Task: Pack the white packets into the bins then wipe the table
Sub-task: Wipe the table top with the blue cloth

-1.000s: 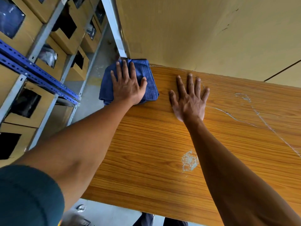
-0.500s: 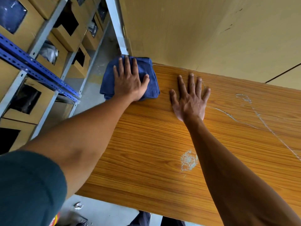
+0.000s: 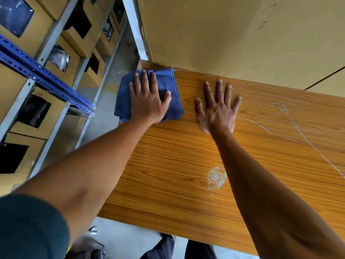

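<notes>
On our left, beside the bench, stand shelves (image 3: 46, 75) of cardboard bins (image 3: 24, 27), some with dark wrapped goods showing through their cut-out fronts. We see no white packets anywhere on the bench (image 3: 168, 184), so we judge the packing done and the wiping step in hand.

At the bench's far left corner lies the folded blue cloth (image 3: 168, 81), part of it hanging past the left edge over the floor. Our left hand (image 3: 149, 101) lies flat on top of it, fingers straight and slightly spread, thumb out to the right, pressing the cloth down rather than gripping it. The cloth's far edge sits just by the tall cardboard sheet (image 3: 233, 34) that stands along the back of the bench.

Just right of the cloth, apart from it, our right hand (image 3: 217, 109) rests palm down on the bare wood, fingers spread wide, holding nothing; we take it to be bracing us as we lean in.

Further right and nearer us, the wood carries pale marks: a whitish patch (image 3: 216, 177) beside our right forearm, and thin white streaks (image 3: 280, 109) running off toward the right edge. We judge that the next move calls for steady downward pressure on the cloth and a sweep rightward across the grain toward those marks, with the right hand lifted out of the path first.
</notes>
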A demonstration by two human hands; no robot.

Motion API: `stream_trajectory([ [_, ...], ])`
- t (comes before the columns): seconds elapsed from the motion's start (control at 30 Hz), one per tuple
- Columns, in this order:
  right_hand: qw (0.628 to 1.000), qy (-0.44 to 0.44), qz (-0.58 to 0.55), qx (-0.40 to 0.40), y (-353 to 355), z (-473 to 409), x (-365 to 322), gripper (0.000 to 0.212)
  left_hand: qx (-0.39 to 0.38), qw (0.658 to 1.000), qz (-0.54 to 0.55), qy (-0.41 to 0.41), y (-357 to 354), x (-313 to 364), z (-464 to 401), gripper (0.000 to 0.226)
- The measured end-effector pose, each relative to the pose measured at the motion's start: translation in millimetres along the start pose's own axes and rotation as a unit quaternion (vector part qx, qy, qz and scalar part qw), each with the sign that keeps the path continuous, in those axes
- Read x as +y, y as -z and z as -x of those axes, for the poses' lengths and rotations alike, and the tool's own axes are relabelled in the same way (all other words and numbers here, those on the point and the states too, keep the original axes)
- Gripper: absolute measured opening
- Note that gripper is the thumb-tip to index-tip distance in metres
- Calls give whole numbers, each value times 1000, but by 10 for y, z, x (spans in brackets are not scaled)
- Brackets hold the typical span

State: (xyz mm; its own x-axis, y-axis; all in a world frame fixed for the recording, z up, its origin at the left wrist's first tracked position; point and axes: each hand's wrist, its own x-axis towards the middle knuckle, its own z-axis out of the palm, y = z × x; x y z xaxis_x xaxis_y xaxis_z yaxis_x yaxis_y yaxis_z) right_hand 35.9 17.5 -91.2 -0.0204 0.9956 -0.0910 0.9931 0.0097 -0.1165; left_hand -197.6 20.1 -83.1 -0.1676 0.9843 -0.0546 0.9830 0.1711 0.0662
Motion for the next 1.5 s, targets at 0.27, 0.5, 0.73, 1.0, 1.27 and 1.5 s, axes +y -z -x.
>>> stream_trajectory([
  [0.27,1000,1,-5,-1,7,3,-3,74,-11,998,-1,-54,-30,-67,-218,90],
  [0.5,1000,-3,-20,-6,50,25,-3,69,-28,942,-41,-332,18,-387,533,81],
  [0.73,1000,-1,-19,1,28,4,15,66,45,998,31,11,-7,85,539,75],
  [1.0,1000,-5,-17,8,-2,6,2,67,32,999,26,10,-81,128,128,88],
  [1.27,1000,-5,-12,13,-5,-4,6,68,25,999,21,16,-21,135,-245,86],
  [1.5,1000,-7,-11,14,0,12,-14,68,33,999,14,-2,-110,200,124,88],
])
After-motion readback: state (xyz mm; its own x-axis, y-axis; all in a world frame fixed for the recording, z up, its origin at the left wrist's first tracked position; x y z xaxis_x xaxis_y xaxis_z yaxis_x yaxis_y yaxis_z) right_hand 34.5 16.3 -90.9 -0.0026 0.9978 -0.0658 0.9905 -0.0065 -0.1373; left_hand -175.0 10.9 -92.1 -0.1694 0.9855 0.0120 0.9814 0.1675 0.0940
